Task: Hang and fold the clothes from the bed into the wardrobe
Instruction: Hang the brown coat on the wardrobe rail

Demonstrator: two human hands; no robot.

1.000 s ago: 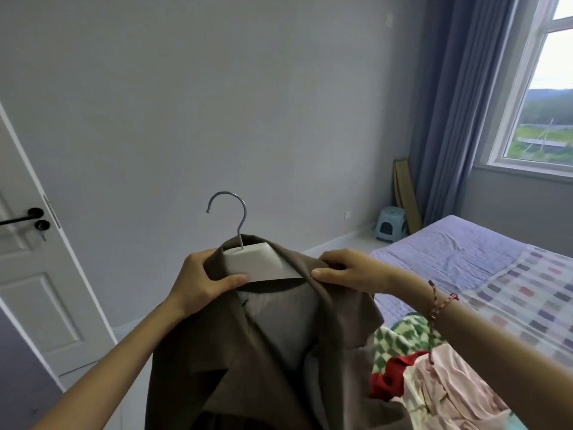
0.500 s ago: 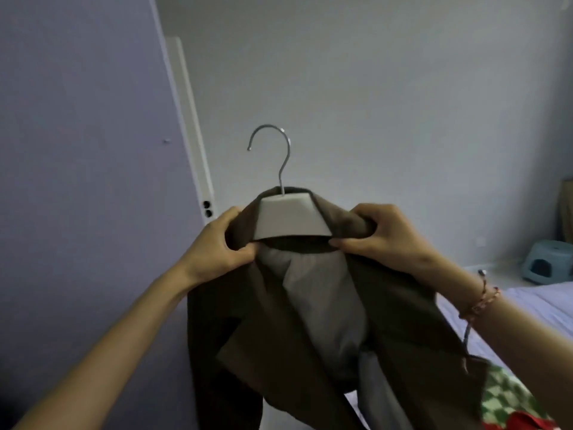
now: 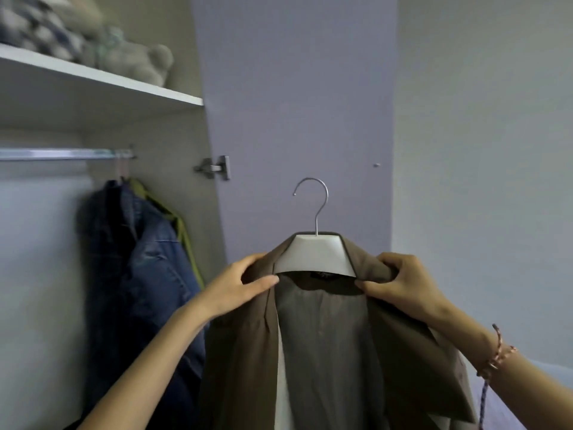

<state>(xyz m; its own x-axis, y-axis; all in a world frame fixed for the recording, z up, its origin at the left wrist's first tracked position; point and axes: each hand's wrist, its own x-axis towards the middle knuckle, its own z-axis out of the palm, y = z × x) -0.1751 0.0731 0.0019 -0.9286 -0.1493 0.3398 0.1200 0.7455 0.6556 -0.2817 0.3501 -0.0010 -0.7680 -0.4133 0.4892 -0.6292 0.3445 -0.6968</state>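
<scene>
A brown jacket [image 3: 325, 346] with a grey lining hangs on a white hanger [image 3: 314, 254] with a metal hook, held up in front of me. My left hand [image 3: 238, 283] grips the jacket's left shoulder at the hanger's end. My right hand [image 3: 400, 282] grips the right shoulder the same way. The open wardrobe is at the left, with its metal rail [image 3: 62, 154] up and left of the hanger's hook.
A blue denim jacket [image 3: 139, 265] and a yellow-green garment [image 3: 183, 231] hang at the rail's right end. A shelf [image 3: 102, 80] above holds folded fabric and a soft toy. The lilac wardrobe door [image 3: 297, 103] stands open behind the hanger.
My view has swung left from the bed and room door to the open wardrobe. Both hands kept their grip on the jacket's shoulders and carried it along.
</scene>
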